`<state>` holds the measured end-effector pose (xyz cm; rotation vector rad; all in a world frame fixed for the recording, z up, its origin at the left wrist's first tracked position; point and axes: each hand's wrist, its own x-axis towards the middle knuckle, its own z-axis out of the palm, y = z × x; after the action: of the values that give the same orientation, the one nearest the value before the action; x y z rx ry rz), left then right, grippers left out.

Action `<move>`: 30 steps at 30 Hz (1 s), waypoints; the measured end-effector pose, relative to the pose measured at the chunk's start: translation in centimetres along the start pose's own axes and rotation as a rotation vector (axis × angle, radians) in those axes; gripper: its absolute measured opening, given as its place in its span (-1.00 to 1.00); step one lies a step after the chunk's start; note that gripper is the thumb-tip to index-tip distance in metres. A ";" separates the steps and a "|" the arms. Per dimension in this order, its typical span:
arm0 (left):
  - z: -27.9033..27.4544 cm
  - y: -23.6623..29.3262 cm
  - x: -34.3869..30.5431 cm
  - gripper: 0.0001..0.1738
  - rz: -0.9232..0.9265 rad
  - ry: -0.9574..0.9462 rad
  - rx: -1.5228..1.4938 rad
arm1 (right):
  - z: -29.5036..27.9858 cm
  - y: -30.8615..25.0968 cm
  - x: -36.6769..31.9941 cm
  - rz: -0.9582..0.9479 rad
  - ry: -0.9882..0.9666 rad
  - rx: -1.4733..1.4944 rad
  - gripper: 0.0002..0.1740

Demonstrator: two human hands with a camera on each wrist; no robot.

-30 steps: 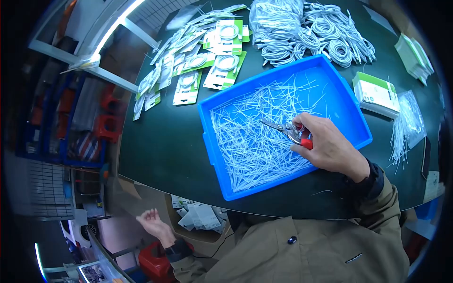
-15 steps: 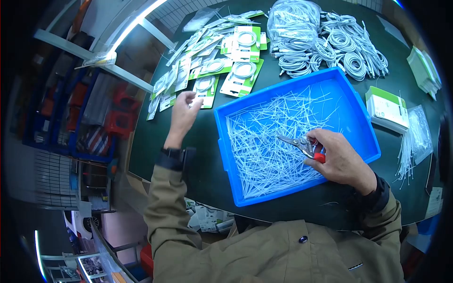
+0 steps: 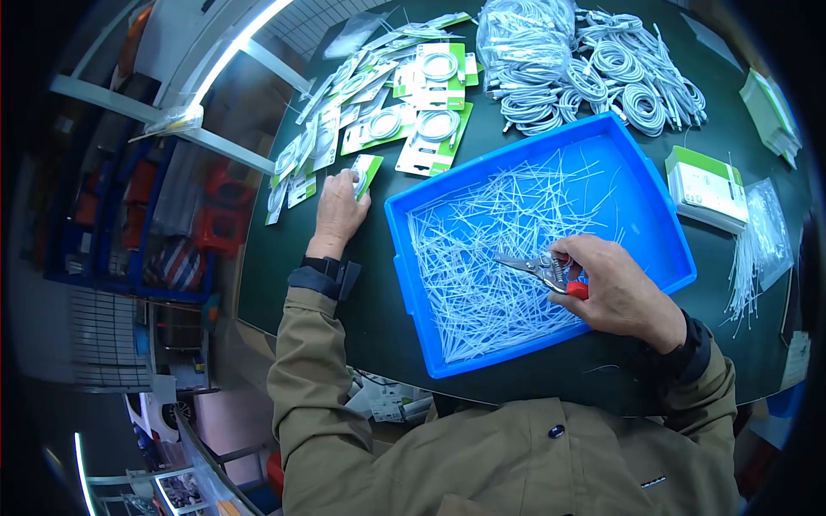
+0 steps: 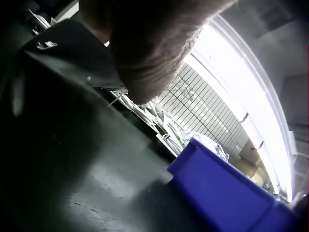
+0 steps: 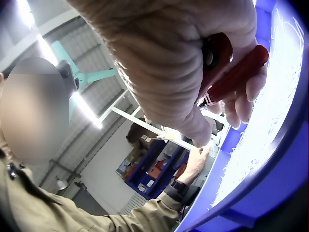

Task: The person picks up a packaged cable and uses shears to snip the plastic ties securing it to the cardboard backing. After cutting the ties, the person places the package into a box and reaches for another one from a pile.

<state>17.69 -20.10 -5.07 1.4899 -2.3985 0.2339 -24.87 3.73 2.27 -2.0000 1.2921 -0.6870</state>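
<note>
In the head view my left hand (image 3: 338,211) grips the edge of a carded cable pack (image 3: 367,171), green and white, tilted at the near end of the pile of carded packs (image 3: 383,123). The left wrist view shows that pack (image 4: 72,55) dark, with a hang hole, partly behind the hand. My right hand (image 3: 621,288) holds red-handled snips (image 3: 551,273) over the blue tray (image 3: 411,311). Their blades point left above a heap of cut white plastic strips (image 3: 490,284). In the right wrist view the fingers wrap the red handles (image 5: 239,72).
Coiled grey cables (image 3: 615,64), some bagged, lie behind the tray. A stack of green-and-white cards (image 3: 705,193) and a clear bag (image 3: 768,224) with white ties (image 3: 742,284) are on the right. Below the table's near edge, a box holds packs (image 3: 391,400).
My left hand has come up from beside the table to the pile and taken hold of a carded cable pack, which now tilts up. The right hand keeps the snips over the tray.
</note>
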 end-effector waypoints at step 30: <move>-12.6 26.8 -14.1 -0.42 -0.748 0.182 -1.754 | 0.0 -4.5 -6.0 -0.130 0.039 -0.327 -0.22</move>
<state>1.68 7.47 2.54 1.0448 -0.8562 -1.3816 -24.49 10.62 5.15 -2.3607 1.3777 -0.6076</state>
